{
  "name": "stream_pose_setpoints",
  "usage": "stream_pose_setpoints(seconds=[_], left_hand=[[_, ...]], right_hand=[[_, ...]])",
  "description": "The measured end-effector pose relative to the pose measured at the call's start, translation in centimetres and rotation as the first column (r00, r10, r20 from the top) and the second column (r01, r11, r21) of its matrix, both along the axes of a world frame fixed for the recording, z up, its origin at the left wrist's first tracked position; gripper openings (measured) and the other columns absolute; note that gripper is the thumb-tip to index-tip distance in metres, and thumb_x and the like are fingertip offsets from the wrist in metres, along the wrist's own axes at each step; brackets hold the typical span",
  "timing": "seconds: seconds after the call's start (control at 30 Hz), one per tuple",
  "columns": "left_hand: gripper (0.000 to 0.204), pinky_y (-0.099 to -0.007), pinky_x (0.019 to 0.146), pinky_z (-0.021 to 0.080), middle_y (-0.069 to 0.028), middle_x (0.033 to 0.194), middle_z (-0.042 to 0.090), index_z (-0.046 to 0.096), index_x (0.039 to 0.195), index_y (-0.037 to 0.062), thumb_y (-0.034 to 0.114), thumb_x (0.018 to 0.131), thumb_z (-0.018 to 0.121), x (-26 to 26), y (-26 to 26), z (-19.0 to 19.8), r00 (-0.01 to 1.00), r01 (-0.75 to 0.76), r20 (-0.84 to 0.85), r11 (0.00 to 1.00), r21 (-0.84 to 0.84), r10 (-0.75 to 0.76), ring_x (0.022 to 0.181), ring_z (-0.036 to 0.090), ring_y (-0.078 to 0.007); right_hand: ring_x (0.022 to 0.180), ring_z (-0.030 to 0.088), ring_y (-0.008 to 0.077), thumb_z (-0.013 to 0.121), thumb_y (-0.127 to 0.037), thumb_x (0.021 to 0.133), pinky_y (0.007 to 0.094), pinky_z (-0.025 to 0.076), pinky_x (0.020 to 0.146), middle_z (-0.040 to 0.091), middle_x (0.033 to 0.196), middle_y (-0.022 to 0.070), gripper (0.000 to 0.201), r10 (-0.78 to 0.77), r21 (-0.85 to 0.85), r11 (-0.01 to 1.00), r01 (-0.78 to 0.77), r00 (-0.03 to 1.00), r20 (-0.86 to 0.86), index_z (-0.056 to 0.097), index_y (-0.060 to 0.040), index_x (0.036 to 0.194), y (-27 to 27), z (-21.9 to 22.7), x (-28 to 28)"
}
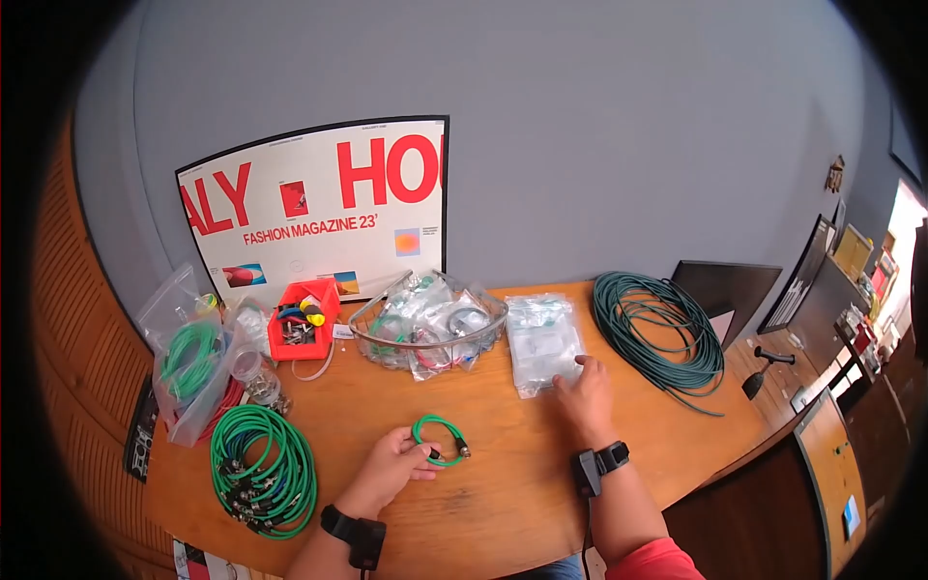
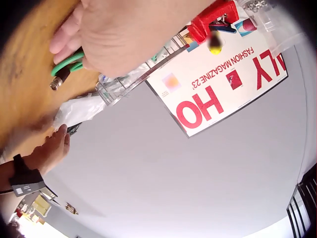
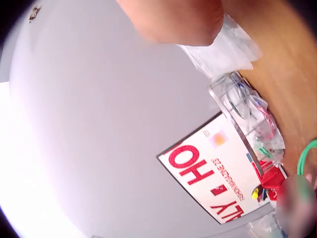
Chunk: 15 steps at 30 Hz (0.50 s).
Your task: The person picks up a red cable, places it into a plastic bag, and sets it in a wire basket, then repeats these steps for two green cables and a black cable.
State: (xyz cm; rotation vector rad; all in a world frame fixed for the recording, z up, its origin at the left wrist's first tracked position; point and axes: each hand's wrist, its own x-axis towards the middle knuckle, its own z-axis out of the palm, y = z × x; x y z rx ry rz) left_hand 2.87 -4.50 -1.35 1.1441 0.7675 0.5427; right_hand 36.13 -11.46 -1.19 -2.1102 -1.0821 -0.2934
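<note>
One wooden bench [image 1: 503, 512] bears the arrangement. At far right, the dark green coil [image 1: 698, 362] trails a loose end on which a sleeve could snag. At near left, overlapping loops in the green cable heap [image 1: 305, 474] invite tangling if one is pulled. The wire basket [image 3: 236, 130], far centre, is heaped with packets; a knock could spill them. Beside it, the clear bags [image 1: 546, 338] could slide apart under a one-sided tug; the right grip [image 1: 587, 398] lies at their near edge, fingers slightly bent, and whether it pinches plastic cannot be told. The small green cable [image 1: 437, 418], near centre, is held in the left grip [image 1: 391, 468], narrow around it near a connector; a slack hold could let the springy loop open.

Lettering, largest first: the poster [image 1: 309, 203] bears a cropped red "HO" and "ALY", then "FASHION MAGAZINE 23'". Its finer print is illegible, and no brand is readable.
</note>
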Motion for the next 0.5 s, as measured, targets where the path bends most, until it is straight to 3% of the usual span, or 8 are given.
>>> stream_pose_setpoints(seconds=[0.1, 0.23, 0.37, 0.43, 0.5], left_hand=[[0.035, -0.0316, 0.073, 0.060, -0.0165, 0.113, 0.068, 0.049, 0.130, -0.0031, 0.010, 0.099, 0.060, 0.1, 0.1, 0.5, 0.993, 0.000, -0.115, 0.999, 0.032, 0.003, 0.093, 0.072, -0.0239], [0.049, -0.0285, 0.064, 0.058, -0.0140, 0.096, 0.072, 0.045, 0.138, -0.0052, 0.011, 0.096, 0.065, -0.1, 0.0, 0.2, 0.973, 0.039, -0.232, 0.986, 0.160, -0.001, 0.080, 0.073, -0.0206], [0.056, -0.0276, 0.054, 0.055, -0.0128, 0.081, 0.072, 0.045, 0.138, -0.0061, 0.015, 0.093, 0.071, -0.2, -0.5, 1.2, 0.943, 0.049, -0.332, 0.975, 0.215, 0.026, 0.065, 0.071, -0.0179], [0.056, -0.0278, 0.053, 0.054, -0.0127, 0.079, 0.072, 0.046, 0.137, -0.0063, 0.017, 0.093, 0.071, -0.2, -0.8, 1.9, 0.928, 0.037, -0.369, 0.968, 0.248, 0.058, 0.063, 0.071, -0.0175], [0.055, -0.0279, 0.052, 0.053, -0.0125, 0.077, 0.071, 0.046, 0.137, -0.0064, 0.019, 0.094, 0.071, -0.2, -0.8, 2.2, 0.909, 0.030, -0.407, 0.960, 0.277, 0.089, 0.061, 0.070, -0.0171]], right_hand=[[0.108, 0.064, 0.0397, 0.077, -0.032, 0.080, 0.0461, 0.052, 0.092, 0.065, 0.119, 0.0222, 0.057, -0.097, -0.140, 0.987, 0.073, 0.980, -0.174, 0.057, -0.0007, 0.124, -0.4, 0.4, 0.8], [0.103, 0.068, 0.0374, 0.073, -0.037, 0.084, 0.0457, 0.053, 0.089, 0.071, 0.109, 0.0181, 0.060, -0.164, -0.269, 0.960, 0.079, 0.937, -0.309, 0.054, -0.0016, 0.129, -0.5, 1.2, 0.4], [0.101, 0.069, 0.0353, 0.073, -0.038, 0.085, 0.0447, 0.054, 0.087, 0.073, 0.102, 0.0148, 0.057, -0.149, -0.192, 0.978, 0.084, 0.923, -0.355, 0.056, -0.0025, 0.127, -0.2, -0.7, 1.9], [0.098, 0.070, 0.0333, 0.073, -0.038, 0.085, 0.0436, 0.054, 0.086, 0.073, 0.101, 0.0138, 0.055, -0.073, -0.098, 0.995, 0.031, 0.883, -0.463, 0.060, -0.0029, 0.125, 0.1, -0.7, 2.5], [0.096, 0.070, 0.0327, 0.074, -0.038, 0.084, 0.0432, 0.054, 0.085, 0.073, 0.099, 0.0135, 0.054, -0.087, -0.103, 0.994, 0.046, 0.896, -0.436, 0.061, -0.0029, 0.123, -0.2, 0.1, 1.8]])
